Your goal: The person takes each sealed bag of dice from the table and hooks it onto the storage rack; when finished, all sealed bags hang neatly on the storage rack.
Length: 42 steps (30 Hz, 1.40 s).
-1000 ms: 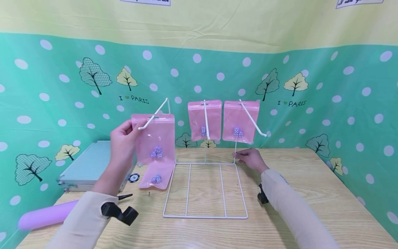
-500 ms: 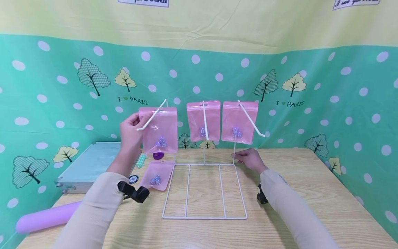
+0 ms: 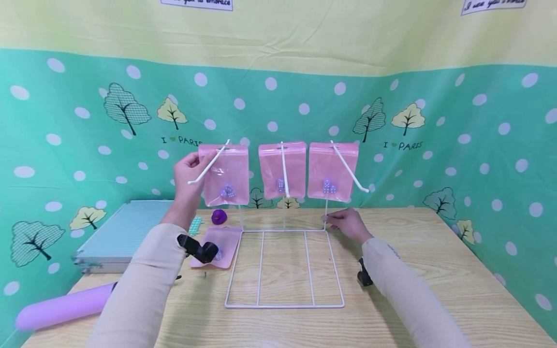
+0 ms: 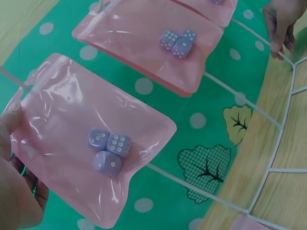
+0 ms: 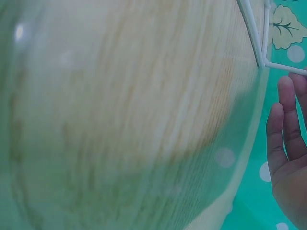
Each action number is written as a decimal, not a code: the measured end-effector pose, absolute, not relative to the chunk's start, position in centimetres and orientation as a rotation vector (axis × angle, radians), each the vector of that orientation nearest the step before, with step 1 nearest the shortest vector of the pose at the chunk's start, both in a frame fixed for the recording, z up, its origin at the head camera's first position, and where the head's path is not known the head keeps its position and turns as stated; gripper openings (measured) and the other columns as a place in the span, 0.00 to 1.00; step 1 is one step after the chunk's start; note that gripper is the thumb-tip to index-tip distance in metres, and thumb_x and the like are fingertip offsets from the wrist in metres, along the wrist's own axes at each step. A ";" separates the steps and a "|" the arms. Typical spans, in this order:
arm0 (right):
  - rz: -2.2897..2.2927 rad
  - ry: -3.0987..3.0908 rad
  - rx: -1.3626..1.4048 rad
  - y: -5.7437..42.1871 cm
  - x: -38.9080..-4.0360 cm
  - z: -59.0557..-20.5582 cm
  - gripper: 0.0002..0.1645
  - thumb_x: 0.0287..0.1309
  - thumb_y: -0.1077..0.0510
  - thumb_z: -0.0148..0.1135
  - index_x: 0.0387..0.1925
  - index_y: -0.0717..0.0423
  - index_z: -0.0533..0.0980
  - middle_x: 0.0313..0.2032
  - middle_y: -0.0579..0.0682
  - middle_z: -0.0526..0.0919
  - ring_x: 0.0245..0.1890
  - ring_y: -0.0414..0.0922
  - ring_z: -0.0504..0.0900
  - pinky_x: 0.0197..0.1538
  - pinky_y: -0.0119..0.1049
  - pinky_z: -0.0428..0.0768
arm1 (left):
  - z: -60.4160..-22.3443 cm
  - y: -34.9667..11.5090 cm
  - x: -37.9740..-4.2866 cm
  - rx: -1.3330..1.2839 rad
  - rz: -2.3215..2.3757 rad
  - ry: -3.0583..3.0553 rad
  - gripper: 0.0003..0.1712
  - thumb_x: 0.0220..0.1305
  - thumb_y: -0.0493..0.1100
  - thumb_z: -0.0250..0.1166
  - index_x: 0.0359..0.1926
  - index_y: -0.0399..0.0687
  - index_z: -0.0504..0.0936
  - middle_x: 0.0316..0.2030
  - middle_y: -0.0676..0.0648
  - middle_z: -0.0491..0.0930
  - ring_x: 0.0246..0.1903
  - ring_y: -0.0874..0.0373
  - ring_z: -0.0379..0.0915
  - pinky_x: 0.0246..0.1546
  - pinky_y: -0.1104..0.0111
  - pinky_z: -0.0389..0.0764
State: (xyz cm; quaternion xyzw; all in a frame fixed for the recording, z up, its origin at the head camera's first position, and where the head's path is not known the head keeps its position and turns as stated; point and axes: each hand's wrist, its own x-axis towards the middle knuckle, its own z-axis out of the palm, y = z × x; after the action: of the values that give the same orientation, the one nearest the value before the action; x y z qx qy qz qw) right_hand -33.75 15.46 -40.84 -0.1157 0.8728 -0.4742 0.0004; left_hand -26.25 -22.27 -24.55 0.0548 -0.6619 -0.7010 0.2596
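Note:
My left hand (image 3: 184, 186) pinches the upper left corner of a pink zip bag (image 3: 217, 166), thumb on the front. Three purple dice (image 4: 108, 164) show through this bag. Its top edge hangs level with the left hook (image 3: 206, 166) of a white wire rack (image 3: 285, 306), the hook passing in front of the bag. Two more pink bags with dice, a middle bag (image 3: 296, 162) and a right bag (image 3: 322, 164), hang from the other hooks. Low on the rack's right upright (image 3: 326, 210), my right hand (image 3: 350, 226) grips the wire between thumb and fingers.
Another pink bag (image 3: 228, 237) lies on the table left of the rack's base, partly behind the wrist camera. Beyond it are a small purple hat-shaped thing (image 3: 219, 216) and a teal piece (image 3: 196, 225). A ridged case (image 3: 117, 232) and a purple cylinder (image 3: 65, 307) lie at left.
The left hand has raised its bag and moved it right and back along the left hook. The bag now hangs higher, level with the other two. The right hand has stayed on the upright.

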 end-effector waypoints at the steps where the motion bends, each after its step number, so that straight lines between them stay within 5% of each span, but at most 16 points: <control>1: -1.487 2.743 -0.364 15.4 -33.7 -40.9 0.18 0.68 0.53 0.66 0.49 0.65 0.84 0.44 0.59 0.89 0.37 0.51 0.88 0.46 0.45 0.85 | -24.5 -22.3 -26.4 0.145 -1.889 -1.793 0.12 0.63 0.50 0.74 0.39 0.50 0.83 0.29 0.55 0.83 0.31 0.62 0.78 0.34 0.77 0.82; 30: -1.464 2.736 -0.367 14.5 -33.8 -41.0 0.19 0.68 0.52 0.66 0.49 0.65 0.84 0.44 0.59 0.89 0.36 0.49 0.88 0.48 0.44 0.85 | -23.2 -22.7 -27.0 0.152 -1.883 -1.833 0.05 0.67 0.43 0.71 0.35 0.50 0.82 0.26 0.57 0.82 0.32 0.61 0.76 0.36 0.77 0.79; 35: -1.453 2.739 -0.350 14.8 -33.6 -40.8 0.20 0.69 0.52 0.66 0.50 0.65 0.84 0.44 0.58 0.89 0.38 0.50 0.88 0.47 0.44 0.85 | -23.4 -23.0 -27.2 0.102 -1.847 -1.887 0.08 0.69 0.46 0.69 0.43 0.49 0.82 0.29 0.61 0.82 0.38 0.63 0.77 0.48 0.73 0.78; 42: -1.458 2.742 -0.315 15.3 -33.6 -40.7 0.20 0.69 0.52 0.66 0.50 0.66 0.84 0.44 0.58 0.89 0.38 0.50 0.88 0.47 0.44 0.85 | -23.3 -23.8 -27.8 0.173 -1.854 -1.958 0.28 0.69 0.51 0.68 0.64 0.44 0.77 0.41 0.58 0.84 0.45 0.65 0.78 0.61 0.66 0.75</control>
State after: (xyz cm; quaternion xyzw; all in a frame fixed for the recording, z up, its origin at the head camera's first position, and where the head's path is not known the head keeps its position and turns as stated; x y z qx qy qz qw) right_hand -33.57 15.29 -40.71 -0.1009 0.8785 -0.4669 0.0100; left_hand -27.84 -23.77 -23.32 0.0625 -0.7072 -0.6696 0.2180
